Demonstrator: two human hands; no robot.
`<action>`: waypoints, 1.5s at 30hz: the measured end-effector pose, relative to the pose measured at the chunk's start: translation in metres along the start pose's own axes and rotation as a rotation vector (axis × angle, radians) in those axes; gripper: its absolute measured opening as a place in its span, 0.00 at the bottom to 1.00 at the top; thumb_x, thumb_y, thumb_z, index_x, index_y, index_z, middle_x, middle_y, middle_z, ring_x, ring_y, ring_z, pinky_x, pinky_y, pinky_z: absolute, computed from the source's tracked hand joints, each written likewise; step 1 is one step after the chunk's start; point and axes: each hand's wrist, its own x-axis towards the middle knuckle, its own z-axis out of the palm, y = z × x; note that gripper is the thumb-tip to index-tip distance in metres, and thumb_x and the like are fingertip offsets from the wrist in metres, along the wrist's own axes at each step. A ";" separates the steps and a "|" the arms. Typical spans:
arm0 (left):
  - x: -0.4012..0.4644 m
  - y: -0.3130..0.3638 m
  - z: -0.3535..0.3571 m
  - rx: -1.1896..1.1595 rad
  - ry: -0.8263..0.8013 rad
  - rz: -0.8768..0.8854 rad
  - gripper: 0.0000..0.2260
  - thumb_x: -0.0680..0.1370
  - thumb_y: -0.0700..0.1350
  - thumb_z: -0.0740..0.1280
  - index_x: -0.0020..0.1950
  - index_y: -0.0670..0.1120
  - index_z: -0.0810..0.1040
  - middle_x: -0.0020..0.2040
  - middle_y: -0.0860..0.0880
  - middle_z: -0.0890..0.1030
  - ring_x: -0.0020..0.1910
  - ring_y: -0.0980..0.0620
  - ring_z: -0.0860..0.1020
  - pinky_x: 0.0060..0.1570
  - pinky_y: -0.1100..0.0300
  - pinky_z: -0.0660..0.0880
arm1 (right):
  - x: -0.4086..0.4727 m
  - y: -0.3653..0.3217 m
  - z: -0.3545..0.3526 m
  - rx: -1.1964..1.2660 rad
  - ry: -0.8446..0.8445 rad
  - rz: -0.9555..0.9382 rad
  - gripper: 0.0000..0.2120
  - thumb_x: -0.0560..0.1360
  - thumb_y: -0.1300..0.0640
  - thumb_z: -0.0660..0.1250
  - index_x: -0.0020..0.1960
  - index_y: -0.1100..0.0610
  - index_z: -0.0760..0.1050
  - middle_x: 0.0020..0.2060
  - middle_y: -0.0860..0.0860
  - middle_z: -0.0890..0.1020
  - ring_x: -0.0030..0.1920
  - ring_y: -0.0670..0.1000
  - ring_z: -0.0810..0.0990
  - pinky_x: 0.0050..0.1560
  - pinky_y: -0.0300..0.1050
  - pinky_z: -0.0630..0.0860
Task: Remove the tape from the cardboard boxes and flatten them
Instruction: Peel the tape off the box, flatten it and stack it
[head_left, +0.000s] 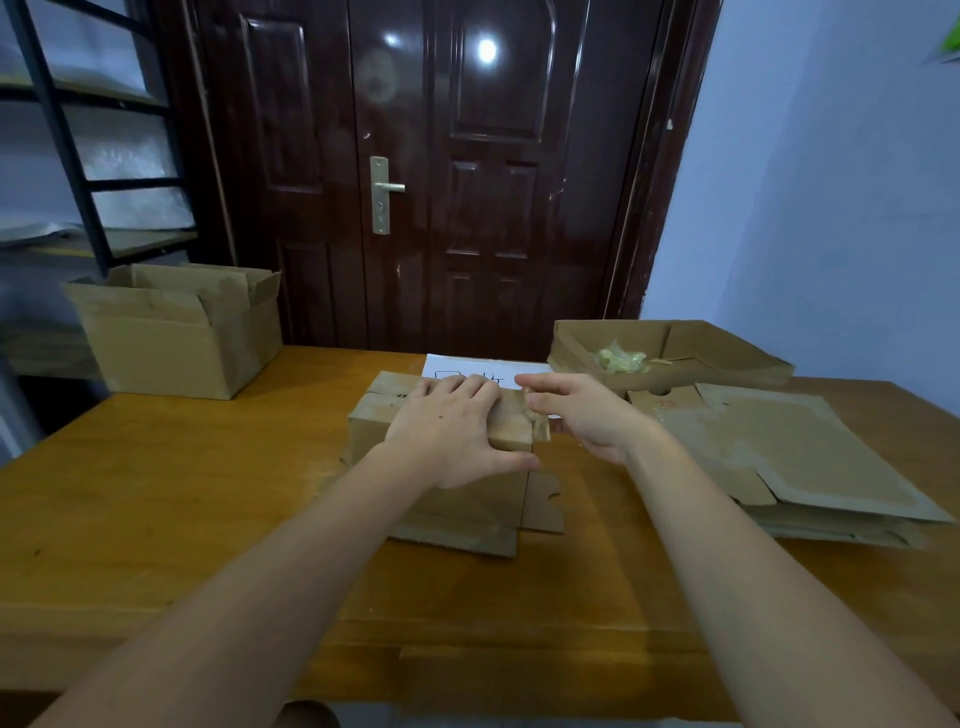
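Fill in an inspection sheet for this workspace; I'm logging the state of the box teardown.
Surface: wooden table, bare at its left front.
Job's things: small box at centre with tape strip lifting off its right end; flattened cardboard stack at right; open box at rear left.
Clutter: shallow box holding wadded tape; white paper sheet behind the small box.
Grippers: left hand holds the small box; right hand pinches the tape strip.
Cables: nothing seen.
Surroundings: dark door, metal shelving, blue wall.
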 end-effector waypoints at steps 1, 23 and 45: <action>0.000 0.000 0.000 -0.003 -0.003 0.001 0.48 0.67 0.86 0.48 0.71 0.53 0.70 0.71 0.52 0.74 0.71 0.48 0.70 0.73 0.41 0.66 | 0.001 -0.002 0.002 -0.068 0.028 -0.014 0.15 0.81 0.61 0.66 0.67 0.54 0.79 0.57 0.46 0.82 0.56 0.47 0.81 0.54 0.43 0.80; 0.002 -0.005 0.005 -0.009 0.017 0.036 0.45 0.66 0.87 0.45 0.65 0.56 0.70 0.67 0.56 0.74 0.67 0.50 0.71 0.70 0.44 0.66 | 0.048 0.009 0.005 -0.049 0.487 0.013 0.07 0.77 0.58 0.72 0.50 0.51 0.75 0.48 0.53 0.83 0.41 0.51 0.79 0.41 0.48 0.76; 0.002 -0.002 0.010 -0.033 0.068 -0.011 0.46 0.66 0.87 0.44 0.68 0.57 0.70 0.72 0.56 0.74 0.72 0.50 0.71 0.74 0.44 0.65 | 0.080 0.038 -0.133 -0.228 1.040 0.114 0.04 0.75 0.60 0.73 0.45 0.54 0.79 0.46 0.51 0.83 0.44 0.52 0.82 0.44 0.47 0.79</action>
